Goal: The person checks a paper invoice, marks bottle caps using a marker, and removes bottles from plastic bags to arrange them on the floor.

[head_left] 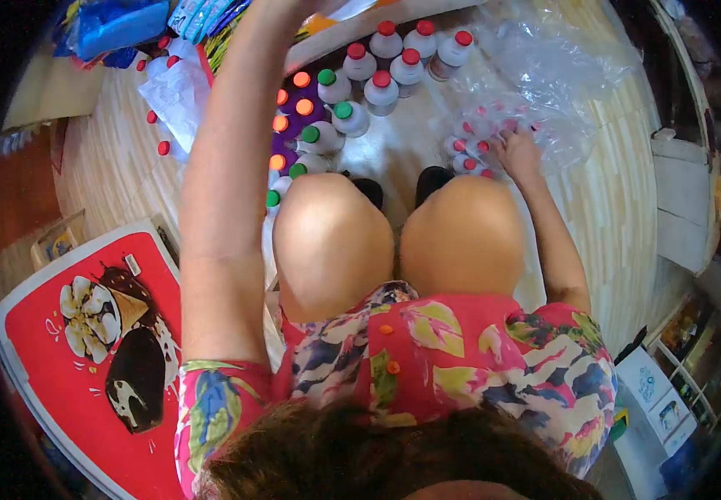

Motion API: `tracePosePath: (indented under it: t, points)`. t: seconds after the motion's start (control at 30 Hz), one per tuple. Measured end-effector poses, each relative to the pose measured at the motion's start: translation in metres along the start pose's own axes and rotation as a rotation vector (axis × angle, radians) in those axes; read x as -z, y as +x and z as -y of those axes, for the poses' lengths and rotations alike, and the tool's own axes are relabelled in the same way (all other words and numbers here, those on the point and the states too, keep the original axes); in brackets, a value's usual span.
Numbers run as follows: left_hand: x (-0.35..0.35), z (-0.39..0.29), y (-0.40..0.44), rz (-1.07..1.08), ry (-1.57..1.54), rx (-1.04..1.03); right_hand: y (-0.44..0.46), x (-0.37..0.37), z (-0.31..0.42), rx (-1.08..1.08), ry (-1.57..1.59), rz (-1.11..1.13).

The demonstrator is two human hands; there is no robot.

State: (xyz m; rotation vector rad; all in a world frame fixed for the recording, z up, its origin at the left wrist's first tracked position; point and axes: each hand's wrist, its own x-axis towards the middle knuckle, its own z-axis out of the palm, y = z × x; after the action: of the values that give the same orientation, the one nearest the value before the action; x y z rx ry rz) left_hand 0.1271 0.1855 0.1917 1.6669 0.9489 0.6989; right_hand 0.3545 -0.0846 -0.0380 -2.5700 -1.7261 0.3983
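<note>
My right hand (519, 152) reaches down at the right to a cluster of small clear bottles (470, 164) with pinkish-red caps. Its fingers are closed at the top of one of these bottles; exactly how they grip it is partly hidden. Loose clear plastic wrap (565, 83) lies around and behind the cluster. My left arm (231, 158) stretches up past the top edge, so the left hand itself is out of view. Beside that arm stand white bottles with green caps (350, 118), purple bottles with orange caps (304, 107) and bottles with red caps (381, 93).
A red freezer lid (69, 333) with ice cream pictures is at the lower left. More red-capped bottles stand left of my arm near a white plastic bag (179, 104). Blue packages (123, 29) lie at the upper left. White boxes (652, 404) stand at the lower right.
</note>
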Motion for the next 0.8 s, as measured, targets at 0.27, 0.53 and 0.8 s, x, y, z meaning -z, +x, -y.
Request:
tracePosePath:
  t: [0.27, 0.53, 0.8]
  points:
    - [0.053, 0.052, -0.067, -0.001, 0.008, 0.150, 0.044, -0.023, -0.016, 0.130, -0.255, 0.154]
    - [0.100, 0.087, -0.127, -0.133, -0.084, 0.245, 0.082, -0.061, -0.080, -0.204, 0.275, 0.270]
    - [0.130, 0.128, -0.148, -0.264, 0.095, 0.218, 0.073, 0.002, -0.048, -0.120, -0.054, 0.207]
